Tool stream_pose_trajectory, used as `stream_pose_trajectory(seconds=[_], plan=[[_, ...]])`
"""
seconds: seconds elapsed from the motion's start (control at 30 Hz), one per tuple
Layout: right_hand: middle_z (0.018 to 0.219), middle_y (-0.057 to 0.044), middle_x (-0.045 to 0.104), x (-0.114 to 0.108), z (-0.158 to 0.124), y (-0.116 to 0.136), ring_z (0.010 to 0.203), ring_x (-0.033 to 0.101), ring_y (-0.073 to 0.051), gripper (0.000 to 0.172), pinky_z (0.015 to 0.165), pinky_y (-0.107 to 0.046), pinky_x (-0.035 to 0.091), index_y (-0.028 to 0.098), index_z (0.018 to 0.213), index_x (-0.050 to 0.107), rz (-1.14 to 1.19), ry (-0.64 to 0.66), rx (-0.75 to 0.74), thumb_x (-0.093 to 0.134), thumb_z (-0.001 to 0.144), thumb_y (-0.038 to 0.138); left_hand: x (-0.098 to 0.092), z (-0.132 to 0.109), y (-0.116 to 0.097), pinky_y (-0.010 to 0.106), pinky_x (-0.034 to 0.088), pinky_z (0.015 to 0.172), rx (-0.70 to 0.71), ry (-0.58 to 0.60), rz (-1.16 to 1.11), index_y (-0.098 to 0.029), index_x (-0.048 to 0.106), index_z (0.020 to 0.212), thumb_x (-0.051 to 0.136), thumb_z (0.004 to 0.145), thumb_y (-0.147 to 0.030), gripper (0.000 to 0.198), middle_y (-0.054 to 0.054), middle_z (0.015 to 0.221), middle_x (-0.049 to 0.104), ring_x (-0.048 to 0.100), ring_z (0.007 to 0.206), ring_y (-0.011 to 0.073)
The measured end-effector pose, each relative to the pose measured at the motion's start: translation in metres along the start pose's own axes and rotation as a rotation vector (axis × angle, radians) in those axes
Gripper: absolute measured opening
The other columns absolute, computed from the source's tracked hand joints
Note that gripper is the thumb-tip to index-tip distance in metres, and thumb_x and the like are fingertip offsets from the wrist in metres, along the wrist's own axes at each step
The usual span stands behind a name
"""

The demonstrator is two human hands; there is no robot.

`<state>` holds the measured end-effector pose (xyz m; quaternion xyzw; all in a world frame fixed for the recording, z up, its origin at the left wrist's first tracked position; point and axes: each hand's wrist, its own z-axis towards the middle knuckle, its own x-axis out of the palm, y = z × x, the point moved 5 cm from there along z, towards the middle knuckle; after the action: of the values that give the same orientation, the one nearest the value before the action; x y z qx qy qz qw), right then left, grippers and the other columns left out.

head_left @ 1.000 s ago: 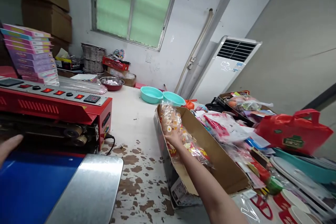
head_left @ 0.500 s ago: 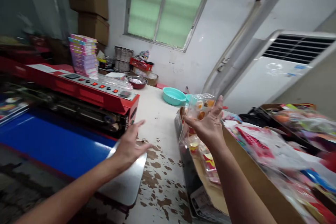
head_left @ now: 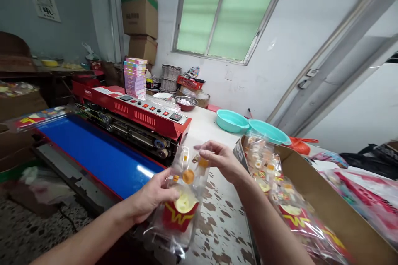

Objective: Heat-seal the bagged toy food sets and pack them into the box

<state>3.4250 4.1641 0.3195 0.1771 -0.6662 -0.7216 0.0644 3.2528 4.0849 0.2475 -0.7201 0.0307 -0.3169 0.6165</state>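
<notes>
I hold a clear plastic bag of small toy food pieces with a red fries-style carton inside, over the table's front edge. My left hand grips the bag's lower left side with curled fingers. My right hand pinches the bag's top right corner. A cardboard box with more of the same bags lies just right of my right arm. The red sealing machine with its blue conveyor belt runs behind and left of the bag.
Two teal basins sit on the white, stained table near the wall. A stack of pink boxes, a metal bowl and baskets stand behind the machine. Cardboard cartons are piled in the corner. Bagged goods lie far right.
My right hand carried the bag from the box toward the middle and lowered it. My left hand came across and took hold of the bag. The view swung left.
</notes>
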Motion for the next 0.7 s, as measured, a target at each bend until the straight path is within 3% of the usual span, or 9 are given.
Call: stream_pose_trajectory(seconds=[0.1,0.2,0.3,0.43,0.57,0.7], plan=[[0.073,-0.006,0.066,0.012,0.011,-0.024,0.065,0.060,-0.013,0.040,0.057,-0.023,0.045,0.012,0.071,0.062,0.086,-0.034,0.089,0.078,0.060,0.047,-0.016,0.003,0.003,0.030,0.052,0.077,-0.065,-0.073,-0.056,-0.018,0.052,0.119,0.067,0.075,-0.025,0.048,0.012,0.111,0.064,0.064,0.093,0.0224],[0.061,-0.003,0.064,0.030,0.016,-0.043,0.054,0.054,-0.010,0.041,0.053,-0.022,0.040,0.011,0.067,0.065,0.119,-0.075,0.144,0.082,0.052,0.045,-0.038,0.023,-0.004,0.027,0.052,0.064,-0.038,-0.245,-0.067,-0.015,0.059,0.106,0.065,0.076,-0.040,0.039,0.012,0.100,0.066,0.065,0.081,0.0199],[0.056,-0.001,0.061,0.043,0.017,-0.054,0.050,0.051,-0.009,0.041,0.052,-0.023,0.039,0.012,0.062,0.065,0.142,-0.111,0.196,0.085,0.044,0.042,-0.061,0.044,-0.009,0.022,0.047,0.049,-0.056,-0.422,-0.050,-0.009,0.062,0.081,0.071,0.067,-0.031,0.028,0.009,0.075,0.066,0.059,0.056,0.0135],[0.059,-0.002,0.063,0.045,0.020,-0.070,0.054,0.055,-0.011,0.040,0.055,-0.025,0.043,0.012,0.062,0.064,0.182,-0.170,0.244,0.087,0.040,0.037,-0.081,0.059,-0.006,0.020,0.045,0.045,-0.082,-0.559,-0.025,-0.009,0.058,0.074,0.069,0.060,-0.018,0.020,0.009,0.068,0.065,0.058,0.051,0.0130],[0.058,-0.001,0.063,0.045,0.025,-0.081,0.052,0.055,-0.011,0.039,0.052,-0.024,0.041,0.013,0.066,0.062,0.204,-0.241,0.232,0.086,0.042,0.031,-0.090,0.068,-0.003,0.021,0.046,0.046,-0.103,-0.608,-0.006,-0.009,0.058,0.077,0.067,0.061,-0.015,0.020,0.011,0.072,0.066,0.060,0.053,0.0141],[0.061,-0.001,0.065,0.046,0.025,-0.081,0.053,0.056,-0.012,0.042,0.050,-0.023,0.038,0.014,0.074,0.060,0.236,-0.269,0.243,0.086,0.044,0.028,-0.088,0.064,-0.006,0.023,0.048,0.047,-0.126,-0.539,0.008,-0.010,0.059,0.085,0.069,0.066,-0.025,0.026,0.011,0.079,0.066,0.060,0.055,0.0142]])
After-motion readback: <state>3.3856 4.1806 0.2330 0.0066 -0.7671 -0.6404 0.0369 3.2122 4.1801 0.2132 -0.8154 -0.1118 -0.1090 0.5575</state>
